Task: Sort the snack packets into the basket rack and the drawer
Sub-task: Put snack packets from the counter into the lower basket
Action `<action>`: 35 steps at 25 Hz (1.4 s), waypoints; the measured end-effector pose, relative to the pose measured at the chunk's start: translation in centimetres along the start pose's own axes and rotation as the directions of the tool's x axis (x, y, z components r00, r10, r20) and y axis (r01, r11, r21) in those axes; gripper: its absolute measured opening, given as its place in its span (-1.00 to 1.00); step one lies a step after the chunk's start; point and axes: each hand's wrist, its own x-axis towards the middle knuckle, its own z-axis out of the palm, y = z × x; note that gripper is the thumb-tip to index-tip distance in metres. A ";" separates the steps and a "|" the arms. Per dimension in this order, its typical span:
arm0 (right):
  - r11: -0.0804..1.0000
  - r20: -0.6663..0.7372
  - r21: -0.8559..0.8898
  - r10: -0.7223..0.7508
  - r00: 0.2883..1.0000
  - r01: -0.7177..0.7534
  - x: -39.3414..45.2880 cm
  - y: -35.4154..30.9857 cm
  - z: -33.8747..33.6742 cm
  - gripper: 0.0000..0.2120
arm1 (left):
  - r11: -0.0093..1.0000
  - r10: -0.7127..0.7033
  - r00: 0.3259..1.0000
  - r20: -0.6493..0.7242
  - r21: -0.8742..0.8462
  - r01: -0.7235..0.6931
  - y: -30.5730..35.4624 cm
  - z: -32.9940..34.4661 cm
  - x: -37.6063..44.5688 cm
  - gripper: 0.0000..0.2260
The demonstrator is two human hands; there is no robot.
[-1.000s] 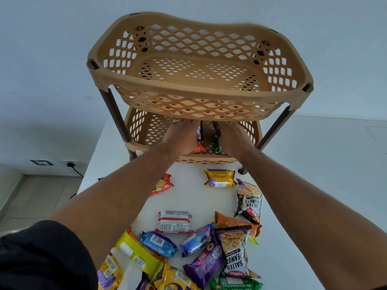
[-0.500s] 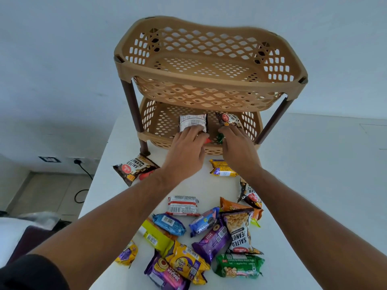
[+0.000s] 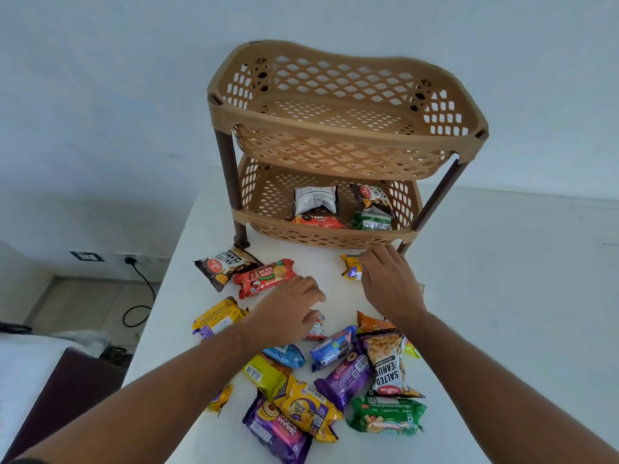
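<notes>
White tabletop (image 3: 469,329), packets crowded. Left hand (image 3: 288,306) loose over red-white packet (image 3: 315,329); right hand (image 3: 388,279) touching yellow packet (image 3: 350,267), grip unclear. Risk: knocking neighbours off edge.

White table (image 3: 469,296) carries basket rack (image 3: 348,128), snack packets (image 3: 338,376).

head view looks forward and down, close over the table (image 3: 207,329).

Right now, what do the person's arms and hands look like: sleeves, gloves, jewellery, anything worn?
Both forearms are bare from frame edge to wrist. The left hand and right hand wear no gloves, and no rings, watch or bands show. No sleeve shows on the right arm; only a sliver of dark fabric shows at the bottom left corner, probably a sleeve edge.
</notes>
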 end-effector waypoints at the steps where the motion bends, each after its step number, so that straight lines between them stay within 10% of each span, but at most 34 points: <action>1: 1.000 0.038 -0.009 0.011 0.999 -0.011 -0.3 0.0 0.3 -0.80 | 1.000 0.003 0.999 0.036 -0.017 -0.002 -0.1 0.2 -0.6 -0.64; 9: 0.986 0.309 -0.081 0.163 0.937 -0.144 -1.3 -0.1 2.0 -0.35 | 0.997 -0.071 0.963 0.259 0.028 0.066 -1.1 0.6 -2.1 -0.33; 17: 0.980 0.303 -0.151 0.167 0.938 -0.126 -0.3 -0.5 2.7 -0.43 | 0.994 -0.108 0.971 0.214 0.040 0.101 -0.8 0.9 -1.5 -0.36; 24: 0.993 0.365 -0.117 0.061 0.929 -0.020 0.0 -0.4 1.9 -0.53 | 0.982 -0.149 0.984 -0.100 -0.133 0.135 0.6 -2.0 -0.5 -0.43; 35: 0.986 -0.019 0.135 -0.096 0.995 0.097 4.4 0.0 -5.3 -0.46 | 0.936 -0.330 0.790 -0.516 -0.069 0.345 -2.1 -9.5 6.2 -0.51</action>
